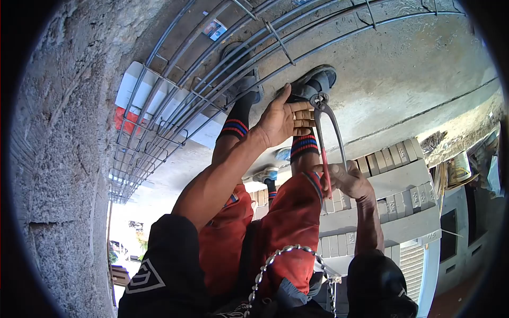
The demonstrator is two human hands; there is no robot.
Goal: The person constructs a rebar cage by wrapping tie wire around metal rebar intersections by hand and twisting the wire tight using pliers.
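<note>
My right hand (347,181) grips the handles of a pair of pincers (319,102), one handle covered in red and the other bare metal. The handles are spread apart, and the jaws point away from my body. Beside the jaws is my left hand (281,119), thumb raised and fingers stretched out; its fingertips are at or very near the pincers' head, and I cannot tell if they touch. Nothing shows clearly in that hand. A long rebar cage (212,90) of steel bars and bent stirrups lies to the left and in front of my hands.
A rough concrete wall (63,159) rises on the left. Under the cage lie a white board (135,87) and a red piece (127,121). My shoes (318,79) stand on the concrete floor (392,79). Stacked blocks (395,209) are at right; a chain (281,252) hangs from my neck.
</note>
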